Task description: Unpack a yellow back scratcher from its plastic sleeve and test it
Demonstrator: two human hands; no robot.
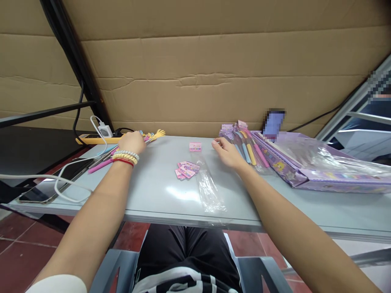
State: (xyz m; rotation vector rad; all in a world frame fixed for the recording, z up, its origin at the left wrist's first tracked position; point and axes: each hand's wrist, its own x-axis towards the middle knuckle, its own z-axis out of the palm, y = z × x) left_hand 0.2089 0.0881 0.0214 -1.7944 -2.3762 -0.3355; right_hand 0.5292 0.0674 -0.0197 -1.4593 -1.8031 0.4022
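My left hand [132, 143] reaches over a bunch of thin sticks at the left of the table, its fingers hidden beneath it. A yellow hand-shaped tip [159, 134] sticks out beyond it, and a pink handle [100, 166] shows on the near side. My right hand [226, 152] rests by the table surface with loosely bent fingers and nothing visible in them. Between the hands lie a small pile of pink cards [187, 170] and a clear plastic bag [209, 189] with a pink header [195, 147]. Bagged sticks with coloured handles [251, 150] lie right of my right hand.
A purple printed box [305, 179] with clear plastic wrapping stands at the right, a blurred phone [273, 124] at its back. On the left are a phone [39, 191], a white cable [65, 198] and a yellow power strip [91, 139]. Cardboard [195, 61] walls the back.
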